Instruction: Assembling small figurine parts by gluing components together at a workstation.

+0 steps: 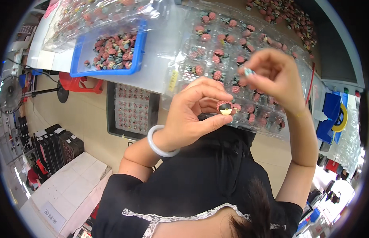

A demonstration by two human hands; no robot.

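My left hand, with a pale bangle at its wrist, pinches a small figurine head between thumb and fingertips. The head has bumpy pink hair, a black inner part and a cream lower part. Up and to the right, my right hand is slightly blurred and grips a small teal-and-white piece at its fingertips; its exact kind I cannot make out. Beneath both hands lies a clear plastic blister tray, its pockets holding several pink-and-dark figurine pieces.
A blue bin full of pink and grey pieces stands at the left, beside stacked clear trays. More loose pieces are heaped at the far right. On the floor sits a dark crate with a filled tray. A yellow tape roll is at right.
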